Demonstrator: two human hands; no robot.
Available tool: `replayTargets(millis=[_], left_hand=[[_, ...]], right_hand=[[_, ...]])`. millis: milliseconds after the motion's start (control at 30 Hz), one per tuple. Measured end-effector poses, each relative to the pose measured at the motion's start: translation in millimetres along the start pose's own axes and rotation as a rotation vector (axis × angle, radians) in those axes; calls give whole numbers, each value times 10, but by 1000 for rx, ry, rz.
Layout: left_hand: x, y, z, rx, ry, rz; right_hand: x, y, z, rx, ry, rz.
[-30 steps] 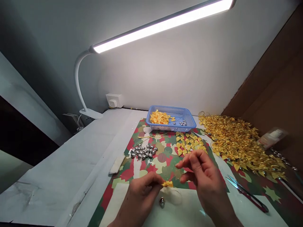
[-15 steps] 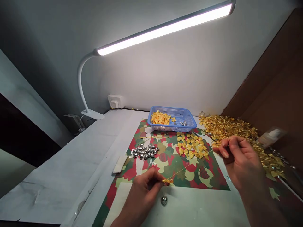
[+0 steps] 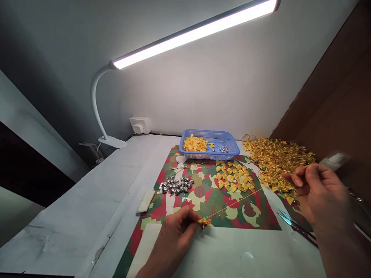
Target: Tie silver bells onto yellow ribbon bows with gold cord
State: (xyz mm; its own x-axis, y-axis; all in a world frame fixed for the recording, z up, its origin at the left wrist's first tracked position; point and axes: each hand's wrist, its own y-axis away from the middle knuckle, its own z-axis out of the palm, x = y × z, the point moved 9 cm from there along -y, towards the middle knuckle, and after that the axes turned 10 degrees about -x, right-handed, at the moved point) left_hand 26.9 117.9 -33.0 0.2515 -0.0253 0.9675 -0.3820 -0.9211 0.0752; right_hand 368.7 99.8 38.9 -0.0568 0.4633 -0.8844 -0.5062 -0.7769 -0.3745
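Note:
My left hand (image 3: 179, 233) is pinched at the front edge of the patterned sheet, holding a small yellow ribbon bow (image 3: 205, 221). A silver heart-shaped bead (image 3: 203, 227) sits against the underside of that bow. From the bow a thin gold cord (image 3: 232, 204) runs taut, up and to the right. My right hand (image 3: 321, 193), raised over the right side, has thumb and fingers closed on the cord; its far end is hidden at the fingertips. Loose yellow bows (image 3: 234, 177) lie in rows on the sheet, left of a pile of silver heart beads (image 3: 177, 185).
A blue basket (image 3: 209, 156) with bows and beads stands by the wall. Finished-looking gold strung bows (image 3: 279, 158) heap at the right. Scissors (image 3: 297, 226) lie under my right forearm. A lamp (image 3: 197, 33) arches overhead; a white folded pad (image 3: 145, 201) lies left.
My right hand has moved right, drawing the cord out longer. The silver bead that lay apart on the table is now up against the bow. My left hand has stayed put.

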Motion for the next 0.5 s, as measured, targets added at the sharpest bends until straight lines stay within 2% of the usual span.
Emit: replayTargets(millis=[167, 233, 333, 400, 433, 500], left_hand=[[-37, -12, 13, -25, 44, -17], [-45, -5, 30, -48, 81, -32], [-10, 40, 89, -99, 152, -53], [49, 94, 120, -108, 237, -51], [87, 124, 125, -99, 292, -42], [170, 179, 124, -77, 362, -19]], right_hand=[[-76, -33, -136, 63, 19, 7], [-116, -44, -179, 98, 83, -35], [-88, 54, -126, 101, 173, -51], [28, 243, 45, 25, 174, 42], [105, 379, 193, -59, 164, 118], [290, 748, 624, -350, 165, 323]])
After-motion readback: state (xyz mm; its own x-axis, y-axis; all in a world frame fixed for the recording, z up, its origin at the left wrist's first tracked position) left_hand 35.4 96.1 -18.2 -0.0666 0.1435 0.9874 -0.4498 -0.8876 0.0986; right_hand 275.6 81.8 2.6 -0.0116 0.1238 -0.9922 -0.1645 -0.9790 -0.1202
